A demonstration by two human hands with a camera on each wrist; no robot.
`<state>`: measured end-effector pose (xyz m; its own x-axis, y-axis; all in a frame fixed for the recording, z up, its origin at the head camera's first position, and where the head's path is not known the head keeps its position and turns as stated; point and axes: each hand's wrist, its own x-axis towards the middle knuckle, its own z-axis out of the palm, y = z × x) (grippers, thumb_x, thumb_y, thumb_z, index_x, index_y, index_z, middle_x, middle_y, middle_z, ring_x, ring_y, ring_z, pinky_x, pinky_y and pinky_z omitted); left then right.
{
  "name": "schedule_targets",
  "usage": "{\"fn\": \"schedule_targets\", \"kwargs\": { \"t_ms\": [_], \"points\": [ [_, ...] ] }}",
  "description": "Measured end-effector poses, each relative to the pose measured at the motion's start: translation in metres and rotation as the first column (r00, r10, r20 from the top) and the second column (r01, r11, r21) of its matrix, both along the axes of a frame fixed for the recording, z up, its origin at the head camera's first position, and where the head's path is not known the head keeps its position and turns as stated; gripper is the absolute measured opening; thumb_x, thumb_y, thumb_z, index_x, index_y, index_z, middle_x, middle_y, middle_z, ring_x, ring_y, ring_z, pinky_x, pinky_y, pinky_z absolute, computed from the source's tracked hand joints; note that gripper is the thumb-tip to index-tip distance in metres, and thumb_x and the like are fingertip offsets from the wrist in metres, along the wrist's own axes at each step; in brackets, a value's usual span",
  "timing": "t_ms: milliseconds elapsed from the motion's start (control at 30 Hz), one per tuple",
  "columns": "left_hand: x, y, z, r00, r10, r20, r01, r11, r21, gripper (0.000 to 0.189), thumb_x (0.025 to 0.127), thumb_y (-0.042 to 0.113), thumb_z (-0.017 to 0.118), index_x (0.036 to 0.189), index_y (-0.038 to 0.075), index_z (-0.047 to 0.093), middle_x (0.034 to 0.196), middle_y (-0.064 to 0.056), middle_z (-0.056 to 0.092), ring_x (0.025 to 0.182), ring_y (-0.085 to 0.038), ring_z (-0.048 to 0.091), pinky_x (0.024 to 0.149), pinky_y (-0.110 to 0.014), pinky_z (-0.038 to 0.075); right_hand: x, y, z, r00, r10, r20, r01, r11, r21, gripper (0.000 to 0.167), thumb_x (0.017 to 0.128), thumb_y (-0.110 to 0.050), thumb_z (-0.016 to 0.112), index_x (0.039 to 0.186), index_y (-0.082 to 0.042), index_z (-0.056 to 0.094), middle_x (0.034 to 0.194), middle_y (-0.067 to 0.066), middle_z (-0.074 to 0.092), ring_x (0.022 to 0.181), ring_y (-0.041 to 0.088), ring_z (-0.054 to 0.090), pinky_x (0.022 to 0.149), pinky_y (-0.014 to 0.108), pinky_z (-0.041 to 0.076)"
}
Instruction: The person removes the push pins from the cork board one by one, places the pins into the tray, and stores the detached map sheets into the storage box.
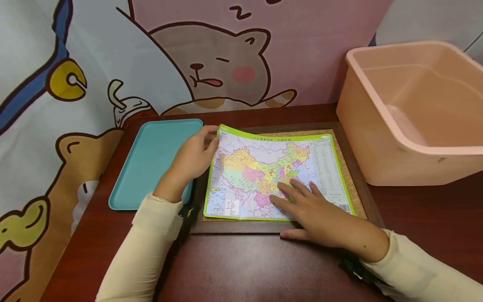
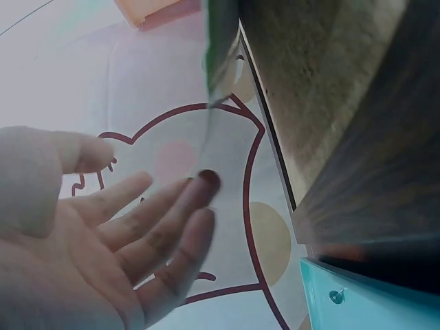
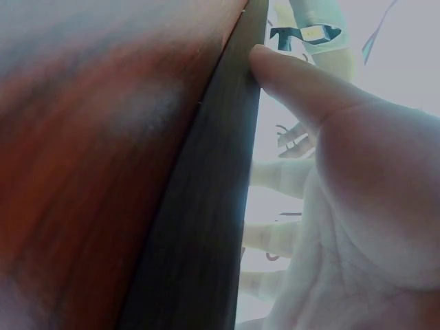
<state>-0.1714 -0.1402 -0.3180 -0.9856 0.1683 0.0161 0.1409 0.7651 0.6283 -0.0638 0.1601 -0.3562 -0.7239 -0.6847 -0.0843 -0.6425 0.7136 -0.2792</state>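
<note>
A green-bordered map sheet lies over a framed cork board, its upper left corner curling upward. Beside that raised corner is my left hand; in the left wrist view its thumb and fingers are apart, loosely bent, with no sheet between them. My right hand is spread over the lower right of the map, fingertips on the printed surface. Its thumb rests at the dark front rail of the frame, as the right wrist view shows. The palm hides part of the map.
A teal tray lies left of the board, partly behind my left forearm. On the right stands a large pink plastic bin. A cartoon-printed cloth hangs behind the dark red table.
</note>
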Motion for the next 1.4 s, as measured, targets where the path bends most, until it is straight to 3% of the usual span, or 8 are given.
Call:
{"fn": "schedule_targets", "kwargs": {
  "t_ms": [167, 267, 433, 600, 667, 767, 1133, 1400],
  "points": [
    [-0.0001, -0.0010, 0.0010, 0.997, 0.032, -0.076, -0.023, 0.993, 0.116, 0.039, 0.107, 0.025, 0.046, 0.144, 0.014, 0.050, 0.124, -0.008, 0.066, 0.100, -0.022, 0.065, 0.082, -0.039, 0.053, 0.0005, 0.0002, 0.0001, 1.000, 0.002, -0.004, -0.002, 1.000, -0.001, 0.075, 0.091, -0.059, 0.064, 0.152, -0.021, 0.043, 0.159, 0.015, 0.036, 0.145, 0.049, 0.030, 0.103, 0.078, 0.030],
    [-0.0008, -0.0018, 0.0016, 0.997, 0.036, -0.073, -0.018, 0.971, 0.240, 0.037, 0.107, 0.022, 0.044, 0.142, 0.013, 0.052, 0.123, -0.010, 0.065, 0.098, -0.023, 0.066, 0.079, -0.039, 0.055, 0.0003, 0.0003, 0.0003, 1.000, 0.002, -0.017, -0.002, 1.000, 0.001, 0.075, 0.091, -0.059, 0.064, 0.152, -0.021, 0.043, 0.159, 0.015, 0.036, 0.145, 0.048, 0.030, 0.103, 0.077, 0.030],
    [-0.0023, -0.0039, 0.0019, 1.000, 0.012, -0.006, -0.008, 0.898, 0.441, 0.035, 0.107, 0.018, 0.046, 0.141, 0.012, 0.052, 0.118, -0.014, 0.063, 0.100, -0.025, 0.065, 0.088, -0.043, 0.056, 0.0003, -0.0004, 0.0004, 1.000, 0.001, -0.001, -0.001, 1.000, 0.002, 0.076, 0.091, -0.060, 0.063, 0.152, -0.021, 0.042, 0.159, 0.015, 0.036, 0.146, 0.049, 0.029, 0.103, 0.078, 0.029],
    [-0.0035, -0.0048, 0.0050, 0.992, -0.039, 0.122, -0.040, 0.810, 0.585, 0.035, 0.107, 0.020, 0.047, 0.140, 0.011, 0.053, 0.117, -0.011, 0.061, 0.101, -0.021, 0.062, 0.085, -0.033, 0.056, 0.0005, -0.0008, 0.0002, 1.000, 0.001, -0.014, -0.001, 1.000, 0.001, 0.075, 0.090, -0.059, 0.065, 0.152, -0.021, 0.043, 0.158, 0.015, 0.037, 0.146, 0.049, 0.030, 0.103, 0.077, 0.030],
    [-0.0039, -0.0050, 0.0061, 0.987, -0.055, 0.153, -0.050, 0.791, 0.609, 0.034, 0.107, 0.019, 0.046, 0.138, 0.010, 0.055, 0.117, -0.009, 0.060, 0.100, -0.020, 0.061, 0.082, -0.029, 0.055, 0.0005, -0.0009, 0.0001, 1.000, 0.001, -0.021, -0.001, 1.000, -0.002, 0.075, 0.090, -0.058, 0.065, 0.152, -0.021, 0.043, 0.158, 0.015, 0.037, 0.145, 0.049, 0.030, 0.103, 0.077, 0.030],
    [-0.0046, -0.0044, 0.0064, 0.983, -0.063, 0.170, -0.055, 0.789, 0.612, 0.032, 0.107, 0.018, 0.046, 0.135, 0.008, 0.059, 0.115, -0.009, 0.062, 0.098, -0.020, 0.060, 0.079, -0.027, 0.055, 0.0004, -0.0010, 0.0002, 1.000, -0.002, -0.015, 0.002, 1.000, -0.005, 0.075, 0.090, -0.058, 0.065, 0.152, -0.021, 0.043, 0.158, 0.015, 0.037, 0.145, 0.049, 0.030, 0.104, 0.077, 0.029],
    [-0.0021, -0.0033, 0.0077, 0.983, -0.061, 0.172, -0.047, 0.827, 0.560, 0.030, 0.106, 0.020, 0.048, 0.132, 0.012, 0.061, 0.115, -0.009, 0.060, 0.094, -0.021, 0.058, 0.070, -0.033, 0.058, -0.0002, -0.0010, -0.0011, 0.999, 0.002, -0.036, -0.002, 1.000, -0.007, 0.075, 0.089, -0.057, 0.068, 0.151, -0.021, 0.045, 0.157, 0.015, 0.039, 0.144, 0.049, 0.032, 0.102, 0.077, 0.031],
    [-0.0011, -0.0044, 0.0086, 0.981, -0.099, 0.165, 0.002, 0.863, 0.505, 0.032, 0.104, 0.020, 0.053, 0.135, 0.016, 0.057, 0.120, -0.009, 0.060, 0.100, -0.024, 0.061, 0.068, -0.037, 0.060, 0.0005, -0.0008, -0.0013, 0.999, 0.002, -0.035, -0.002, 1.000, -0.005, 0.075, 0.089, -0.057, 0.067, 0.151, -0.021, 0.045, 0.157, 0.016, 0.039, 0.144, 0.049, 0.032, 0.103, 0.077, 0.031]
  ]
}}
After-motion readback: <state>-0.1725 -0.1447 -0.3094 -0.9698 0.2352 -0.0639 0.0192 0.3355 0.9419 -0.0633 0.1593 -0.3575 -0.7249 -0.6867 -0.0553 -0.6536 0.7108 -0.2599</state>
